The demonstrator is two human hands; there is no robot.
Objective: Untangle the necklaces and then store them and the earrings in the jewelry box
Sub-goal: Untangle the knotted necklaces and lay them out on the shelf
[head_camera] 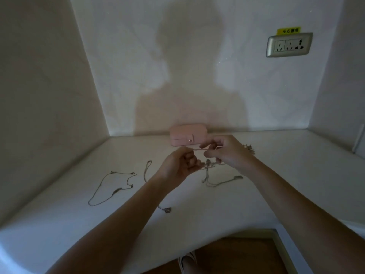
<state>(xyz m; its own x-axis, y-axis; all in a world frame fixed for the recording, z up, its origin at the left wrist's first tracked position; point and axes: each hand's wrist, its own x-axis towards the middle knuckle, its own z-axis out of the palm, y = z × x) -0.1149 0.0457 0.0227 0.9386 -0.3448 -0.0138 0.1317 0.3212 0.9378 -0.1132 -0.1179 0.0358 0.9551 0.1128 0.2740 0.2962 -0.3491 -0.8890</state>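
We are partway through the untangling. Our left hand (178, 168) and right hand (225, 153) each pinch a thin strand of chain (199, 149) with curled fingers, holding it taut above the white desk (296, 151). Below it a knot of necklaces (209, 166) hangs, its tails trailing on the desk. One thin necklace (110, 186) lies apart, well to the left. The pink jewelry box (188, 135) sits shut by the wall, so storing seems not begun. A small cluster, probably the earrings (249, 148), waits beside our right hand.
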